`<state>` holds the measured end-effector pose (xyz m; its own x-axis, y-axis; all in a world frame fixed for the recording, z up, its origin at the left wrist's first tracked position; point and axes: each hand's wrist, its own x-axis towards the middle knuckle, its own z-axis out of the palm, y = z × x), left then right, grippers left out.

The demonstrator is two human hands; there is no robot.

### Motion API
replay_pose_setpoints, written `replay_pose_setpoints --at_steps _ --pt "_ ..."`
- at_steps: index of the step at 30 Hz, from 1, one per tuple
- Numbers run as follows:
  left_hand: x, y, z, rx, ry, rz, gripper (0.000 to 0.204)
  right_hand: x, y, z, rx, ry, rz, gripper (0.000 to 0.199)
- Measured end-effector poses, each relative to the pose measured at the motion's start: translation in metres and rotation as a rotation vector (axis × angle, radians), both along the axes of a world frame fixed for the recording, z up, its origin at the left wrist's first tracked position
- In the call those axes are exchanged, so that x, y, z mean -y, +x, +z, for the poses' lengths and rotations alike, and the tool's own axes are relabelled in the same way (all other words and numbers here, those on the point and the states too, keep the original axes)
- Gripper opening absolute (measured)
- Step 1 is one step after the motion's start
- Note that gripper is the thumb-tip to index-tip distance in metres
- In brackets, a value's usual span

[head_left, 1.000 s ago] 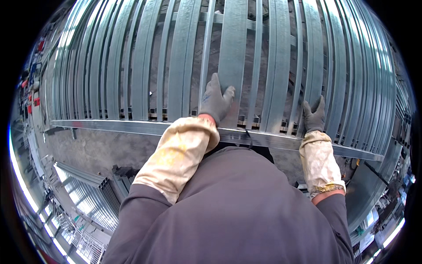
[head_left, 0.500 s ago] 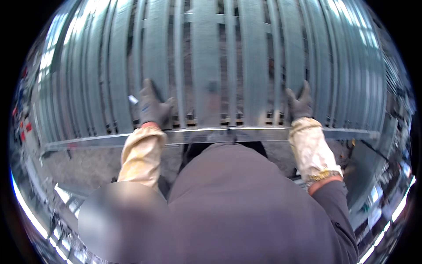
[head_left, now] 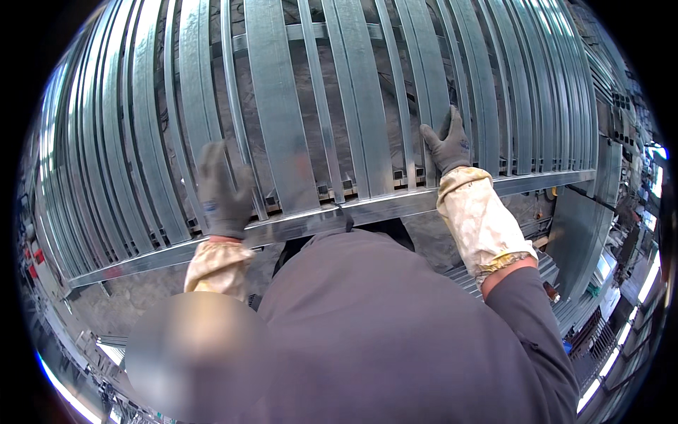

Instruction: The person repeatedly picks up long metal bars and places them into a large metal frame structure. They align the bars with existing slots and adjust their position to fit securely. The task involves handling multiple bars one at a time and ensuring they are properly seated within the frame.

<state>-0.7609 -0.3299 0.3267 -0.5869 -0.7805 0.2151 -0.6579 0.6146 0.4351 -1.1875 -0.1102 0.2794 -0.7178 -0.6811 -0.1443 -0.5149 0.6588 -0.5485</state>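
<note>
Head cam's up, where's the L hand (head_left: 226, 187)?
– L's over the metal slats (head_left: 277, 106), left side, grey glove blurry; grip apart, thumb off the fingers. Can't tell if it's touching.
– & the R hand (head_left: 450, 147)?
– R's at a wide slat (head_left: 425, 63), right of centre, just past the front rail (head_left: 381, 210); thumb & fingers spread, cream sleeve (head_left: 477, 222) behind.
– Slats' pos.?
– Side by side, gaps btwn, running away from the person, near ends at the rail.

Grey gloves (head_left: 453, 148), cream oversleeves (head_left: 474, 220) (stained), dark-grey top (head_left: 374, 332).
</note>
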Motion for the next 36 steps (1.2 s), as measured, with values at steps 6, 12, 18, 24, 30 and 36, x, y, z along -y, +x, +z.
replay_pose_setpoints --at_steps 6,12,18,24,30,36 --pt "-0.044 -0.067 -0.006 0.298 0.099 -0.125 0.078 0.009 -0.009 0.011 0.170 0.023 -0.034 0.097" --pt "-0.045 -0.075 -0.012 0.414 0.154 -0.122 0.085 0.001 -0.024 -0.011 0.298 -0.031 -0.053 0.094" --pt "-0.054 -0.096 -0.024 0.182 0.247 0.054 0.092 0.003 -0.024 -0.015 0.430 -0.035 -0.117 0.081" --pt "-0.045 -0.119 -0.022 0.153 0.254 0.144 0.096 0.004 -0.029 -0.012 0.484 -0.008 -0.166 0.073" --pt "-0.044 -0.119 -0.019 0.126 0.267 0.155 0.096 0.017 -0.018 0.011 0.483 0.030 -0.189 0.071" --pt "-0.041 -0.129 -0.013 0.139 0.329 0.190 0.099 0.013 -0.022 -0.003 0.528 -0.016 -0.220 0.071"
